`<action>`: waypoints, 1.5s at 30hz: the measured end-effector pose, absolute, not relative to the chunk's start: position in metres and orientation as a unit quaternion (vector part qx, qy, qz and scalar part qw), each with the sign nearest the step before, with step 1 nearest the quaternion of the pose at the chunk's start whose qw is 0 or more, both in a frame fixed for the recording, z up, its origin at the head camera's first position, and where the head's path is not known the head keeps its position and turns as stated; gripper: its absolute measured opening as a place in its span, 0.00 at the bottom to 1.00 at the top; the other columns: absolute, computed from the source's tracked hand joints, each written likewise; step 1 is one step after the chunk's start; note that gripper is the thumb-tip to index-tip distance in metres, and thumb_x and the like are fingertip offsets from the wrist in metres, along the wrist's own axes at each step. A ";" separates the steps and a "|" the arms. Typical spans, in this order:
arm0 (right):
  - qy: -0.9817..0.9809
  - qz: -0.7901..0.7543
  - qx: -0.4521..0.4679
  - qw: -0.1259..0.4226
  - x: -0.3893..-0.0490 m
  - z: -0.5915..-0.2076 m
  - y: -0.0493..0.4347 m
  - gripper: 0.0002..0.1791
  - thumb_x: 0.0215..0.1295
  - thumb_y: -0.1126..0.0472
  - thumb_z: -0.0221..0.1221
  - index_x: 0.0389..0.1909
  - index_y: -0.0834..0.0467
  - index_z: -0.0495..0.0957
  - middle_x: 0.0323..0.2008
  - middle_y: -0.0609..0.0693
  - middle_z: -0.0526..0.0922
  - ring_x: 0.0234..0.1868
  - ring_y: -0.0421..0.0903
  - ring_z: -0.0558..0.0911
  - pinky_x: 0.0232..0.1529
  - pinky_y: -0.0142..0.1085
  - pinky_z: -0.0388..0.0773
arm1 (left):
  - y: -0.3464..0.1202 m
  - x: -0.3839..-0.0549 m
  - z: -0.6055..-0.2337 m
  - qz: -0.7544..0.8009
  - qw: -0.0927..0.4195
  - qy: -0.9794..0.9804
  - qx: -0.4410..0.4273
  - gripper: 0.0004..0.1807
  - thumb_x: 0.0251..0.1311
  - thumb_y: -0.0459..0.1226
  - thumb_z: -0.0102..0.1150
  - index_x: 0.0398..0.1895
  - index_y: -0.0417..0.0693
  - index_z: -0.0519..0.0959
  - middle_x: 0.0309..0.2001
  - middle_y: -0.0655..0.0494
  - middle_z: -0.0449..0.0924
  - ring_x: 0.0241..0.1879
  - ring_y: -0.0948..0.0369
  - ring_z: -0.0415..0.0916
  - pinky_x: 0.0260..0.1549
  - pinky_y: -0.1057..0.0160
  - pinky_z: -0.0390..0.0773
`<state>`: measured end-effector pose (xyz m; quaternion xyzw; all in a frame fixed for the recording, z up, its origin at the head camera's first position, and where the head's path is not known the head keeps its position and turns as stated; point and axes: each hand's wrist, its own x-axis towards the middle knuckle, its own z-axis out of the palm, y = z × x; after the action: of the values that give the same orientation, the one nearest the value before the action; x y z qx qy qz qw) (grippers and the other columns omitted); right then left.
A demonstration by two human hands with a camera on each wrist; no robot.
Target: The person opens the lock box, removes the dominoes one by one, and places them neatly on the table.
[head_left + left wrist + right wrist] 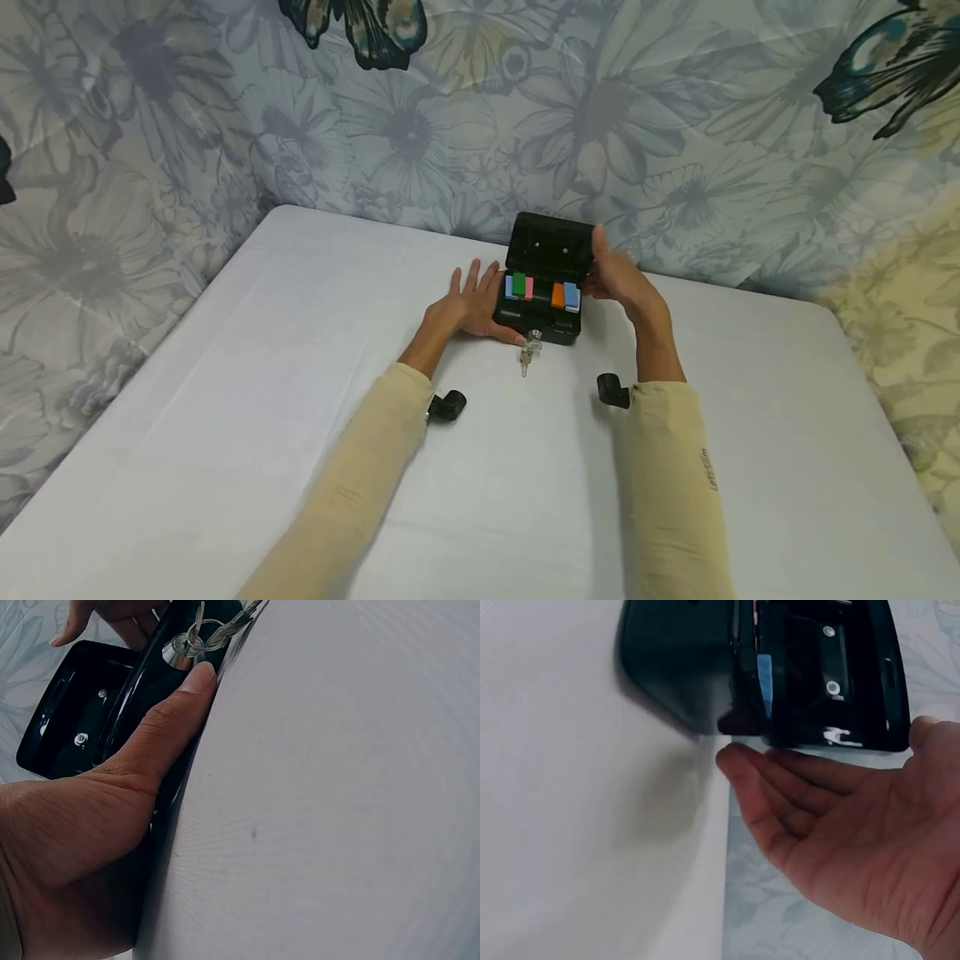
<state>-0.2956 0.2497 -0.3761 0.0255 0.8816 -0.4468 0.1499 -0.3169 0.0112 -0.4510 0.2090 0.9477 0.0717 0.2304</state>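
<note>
A small black lock box (537,321) stands at the table's back, its lid (551,243) raised. Inside, small coloured rectangular pieces lie at both ends: a green piece (519,284) on the left, an orange piece (558,296) on the right, with blue and pink ones beside them. Keys on a ring (217,634) hang from the front lock. My left hand (476,310) lies along the box's left side, fingers straight and spread, thumb across the front below the lock. My right hand (855,832) is at the lid's right side, thumb at the lid's outer corner, fingers loosely bent near the hinge.
A white cloth covers the table (480,500). Floral fabric (450,125) rises right behind the box and along the left. Black wrist cameras (448,406) stick out from both sleeves.
</note>
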 end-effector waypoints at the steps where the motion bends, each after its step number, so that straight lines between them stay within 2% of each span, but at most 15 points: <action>1: 0.883 -0.442 0.024 0.153 -0.295 -0.376 0.251 0.61 0.75 0.26 0.18 0.72 0.80 0.62 0.68 0.78 0.72 0.67 0.70 0.77 0.76 0.54 0.69 | 0.011 -0.317 -0.452 0.072 0.233 0.948 0.206 0.72 0.59 0.74 0.58 0.85 0.50 0.24 0.85 0.54 0.14 0.84 0.49 0.09 0.82 0.41 0.21; 7: 0.889 -0.424 0.019 0.171 -0.287 -0.374 0.262 0.60 0.76 0.26 0.17 0.74 0.78 0.61 0.69 0.77 0.72 0.69 0.69 0.76 0.76 0.56 0.69 | 0.013 -0.320 -0.454 0.071 0.237 0.947 0.206 0.71 0.59 0.74 0.58 0.85 0.51 0.23 0.85 0.56 0.12 0.83 0.50 0.07 0.82 0.41 0.19; 11: 0.896 -0.412 0.011 0.165 -0.284 -0.372 0.269 0.59 0.76 0.25 0.19 0.74 0.76 0.63 0.67 0.75 0.75 0.67 0.68 0.78 0.73 0.56 0.72 | 0.013 -0.321 -0.454 0.060 0.226 0.949 0.209 0.71 0.59 0.74 0.57 0.85 0.50 0.24 0.85 0.55 0.13 0.84 0.49 0.09 0.82 0.41 0.20; 14: 0.902 -0.402 0.009 0.155 -0.282 -0.372 0.274 0.59 0.76 0.25 0.21 0.73 0.75 0.65 0.66 0.74 0.77 0.64 0.65 0.82 0.70 0.53 0.77 | 0.012 -0.320 -0.454 0.058 0.224 0.950 0.210 0.71 0.59 0.74 0.57 0.85 0.49 0.24 0.85 0.54 0.14 0.84 0.48 0.10 0.82 0.41 0.21; 18: 0.905 -0.398 0.011 0.149 -0.282 -0.372 0.284 0.59 0.75 0.23 0.24 0.72 0.74 0.67 0.65 0.74 0.78 0.55 0.53 0.90 0.60 0.39 0.83 | 0.011 -0.319 -0.452 0.065 0.220 0.951 0.209 0.71 0.59 0.74 0.57 0.85 0.49 0.25 0.86 0.54 0.15 0.84 0.48 0.11 0.82 0.40 0.22; 21: 0.902 -0.407 0.013 0.147 -0.282 -0.372 0.290 0.58 0.75 0.23 0.27 0.71 0.75 0.68 0.65 0.73 0.78 0.45 0.41 0.91 0.52 0.30 0.83 | 0.011 -0.319 -0.451 0.069 0.221 0.950 0.210 0.72 0.58 0.74 0.58 0.85 0.49 0.24 0.85 0.54 0.14 0.84 0.48 0.10 0.82 0.40 0.21; 23: 0.899 -0.414 0.014 0.143 -0.282 -0.371 0.293 0.58 0.75 0.23 0.28 0.71 0.75 0.68 0.63 0.72 0.81 0.41 0.35 0.90 0.48 0.27 0.83 | 0.012 -0.319 -0.451 0.068 0.221 0.950 0.211 0.73 0.58 0.74 0.58 0.85 0.48 0.24 0.85 0.54 0.14 0.84 0.48 0.10 0.82 0.40 0.21; 26: 0.897 -0.420 0.009 0.134 -0.284 -0.368 0.295 0.57 0.76 0.24 0.29 0.70 0.75 0.69 0.58 0.68 0.85 0.38 0.31 0.88 0.46 0.25 0.82 | 0.012 -0.318 -0.450 0.065 0.224 0.950 0.208 0.72 0.58 0.74 0.58 0.85 0.49 0.24 0.85 0.55 0.13 0.84 0.48 0.10 0.82 0.40 0.21; 29: 0.900 -0.419 0.003 0.123 -0.286 -0.367 0.296 0.55 0.77 0.25 0.30 0.69 0.74 0.70 0.55 0.63 0.87 0.37 0.30 0.88 0.46 0.25 0.81 | 0.012 -0.318 -0.450 0.060 0.227 0.950 0.205 0.72 0.58 0.74 0.58 0.85 0.50 0.24 0.85 0.56 0.13 0.84 0.49 0.09 0.82 0.41 0.21; 34: 0.906 -0.411 -0.008 0.097 -0.286 -0.367 0.296 0.52 0.79 0.28 0.30 0.68 0.74 0.72 0.52 0.62 0.88 0.36 0.30 0.88 0.45 0.25 0.81 | 0.012 -0.321 -0.453 0.065 0.229 0.949 0.208 0.72 0.58 0.74 0.58 0.85 0.50 0.23 0.85 0.56 0.12 0.84 0.49 0.08 0.82 0.41 0.20; 40: 0.904 -0.419 -0.021 0.079 -0.283 -0.370 0.293 0.48 0.81 0.32 0.34 0.66 0.75 0.74 0.44 0.57 0.90 0.34 0.31 0.87 0.43 0.25 0.81 | 0.010 -0.318 -0.452 0.072 0.226 0.950 0.205 0.72 0.59 0.74 0.58 0.85 0.49 0.24 0.86 0.55 0.14 0.84 0.49 0.10 0.82 0.41 0.21; 45: 0.913 -0.402 -0.008 0.068 -0.281 -0.369 0.289 0.44 0.81 0.34 0.41 0.65 0.72 0.76 0.45 0.60 0.91 0.35 0.31 0.87 0.43 0.25 0.82 | 0.010 -0.318 -0.454 0.078 0.222 0.949 0.211 0.73 0.57 0.74 0.59 0.85 0.49 0.25 0.86 0.54 0.15 0.84 0.48 0.11 0.82 0.40 0.21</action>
<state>-0.2814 0.2895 -0.3693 -0.0083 0.9130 -0.4023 0.0678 -0.3181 0.0100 -0.4538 0.2110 0.9486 0.0784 0.2225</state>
